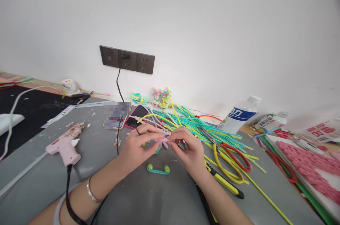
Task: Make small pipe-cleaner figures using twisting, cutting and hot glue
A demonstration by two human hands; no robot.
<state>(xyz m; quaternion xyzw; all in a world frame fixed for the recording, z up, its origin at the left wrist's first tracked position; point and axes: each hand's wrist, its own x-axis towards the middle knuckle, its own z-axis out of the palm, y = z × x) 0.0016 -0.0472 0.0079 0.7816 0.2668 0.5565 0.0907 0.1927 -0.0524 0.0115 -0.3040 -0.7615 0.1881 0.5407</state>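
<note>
My left hand [138,148] and my right hand [189,150] meet above the middle of the table, each pinching a small lilac pipe-cleaner piece [162,140] between thumb and fingertips. Loops of it stick out between the fingers, and its full shape is partly hidden. Just below the hands lies a curved teal pipe cleaner [158,172] with a yellow coil at each end. A bit of teal shows right behind the lilac piece. Scissors [230,159] with red and yellow handles lie beside my right hand, near yellow-and-black pliers [225,182] partly covered by my right forearm.
Loose green and yellow pipe cleaners [186,119] spread behind my right hand. A pink glue gun [63,143] with a black cord lies left. Two phones, a blurred one [117,115] and a pink-edged one [136,116], lie behind. A bottle [240,115] and small figures [160,97] stand by the wall.
</note>
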